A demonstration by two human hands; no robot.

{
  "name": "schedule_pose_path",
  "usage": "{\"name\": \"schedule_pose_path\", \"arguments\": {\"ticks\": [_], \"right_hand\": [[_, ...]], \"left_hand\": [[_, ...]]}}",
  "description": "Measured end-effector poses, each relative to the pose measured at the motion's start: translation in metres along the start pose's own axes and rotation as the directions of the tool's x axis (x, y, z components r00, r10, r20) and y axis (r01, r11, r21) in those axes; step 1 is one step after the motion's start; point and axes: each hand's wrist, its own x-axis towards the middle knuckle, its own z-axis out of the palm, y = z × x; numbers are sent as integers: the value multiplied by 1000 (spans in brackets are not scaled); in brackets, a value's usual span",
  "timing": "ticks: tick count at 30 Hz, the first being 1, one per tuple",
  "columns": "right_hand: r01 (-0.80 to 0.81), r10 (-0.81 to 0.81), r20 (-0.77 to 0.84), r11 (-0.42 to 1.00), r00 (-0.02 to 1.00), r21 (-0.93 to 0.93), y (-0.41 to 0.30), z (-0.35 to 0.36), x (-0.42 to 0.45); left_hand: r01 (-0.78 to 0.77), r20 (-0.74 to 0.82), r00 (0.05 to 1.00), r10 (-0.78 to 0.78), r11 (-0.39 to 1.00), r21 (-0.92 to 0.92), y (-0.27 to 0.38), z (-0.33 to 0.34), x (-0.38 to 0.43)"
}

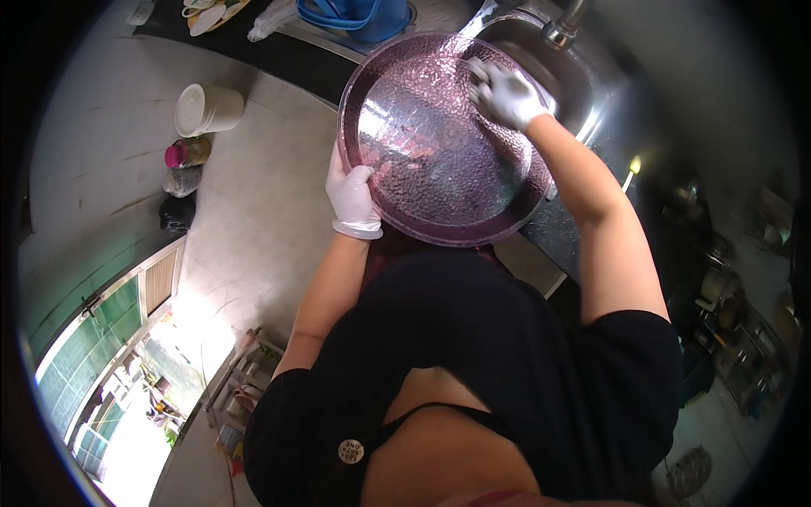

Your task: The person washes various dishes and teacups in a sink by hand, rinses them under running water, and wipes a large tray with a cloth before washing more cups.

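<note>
A large round pink translucent plastic basin or lid [443, 184] with a pebbled surface is held up in front of me, partly over the sink. My left hand [356, 199], in a white glove, grips its left rim with the thumb on top. My right hand [507, 95], also gloved in white, lies at its upper right inner side, fingers spread and slightly blurred. Dark smudges mark the right glove. Whether the right fingers touch the surface or hold anything small cannot be told.
Behind the pink piece lies a steel sink [557, 79] with a faucet [561, 32]. A blue plastic basket [374, 22] stands on the counter beyond. White bucket [209, 109] and pink-lidded jar [188, 153] stand by the left wall. A dark speckled countertop [557, 228] runs along the right.
</note>
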Motion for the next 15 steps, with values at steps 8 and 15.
{"name": "schedule_pose_path", "arguments": {"ticks": [8, 15], "right_hand": [[-189, 22, 605, 958, 796, 214, -84, -3, -136], [230, -194, -263, 966, 945, 117, -126, 79, -26]], "left_hand": [[4, -59, 998, -10, 996, -87, -5, 1, -3], [-82, 63, 993, 96, 979, -189, -8, 13, -13]]}}
